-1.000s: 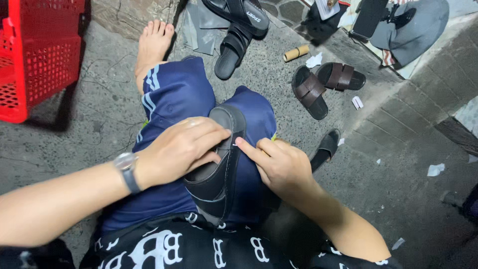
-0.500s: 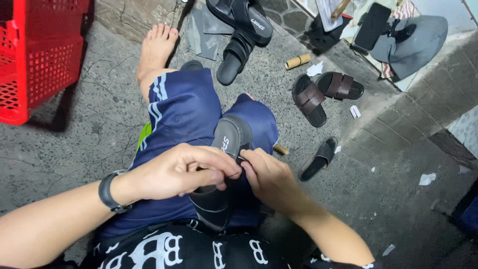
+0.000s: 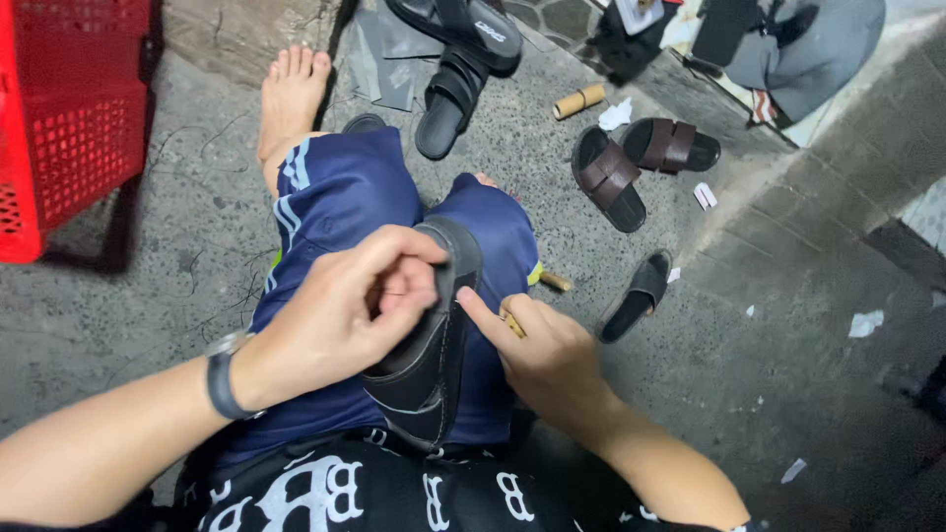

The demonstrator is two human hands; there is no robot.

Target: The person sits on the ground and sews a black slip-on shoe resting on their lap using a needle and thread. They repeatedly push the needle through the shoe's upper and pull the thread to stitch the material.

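The black sandal [image 3: 426, 345] is standing on edge across the lap. The left hand [image 3: 340, 315], earlier laid flat over it, is now pinching its upper rim; the right hand [image 3: 547, 355] is pressing fingertips against its side, gripping a small stick [image 3: 512, 323].

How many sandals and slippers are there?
6: one black sandal on the lap, held by the left hand; two black ones up top; two brown ones at right; one black slipper nearby. Others may be hidden.
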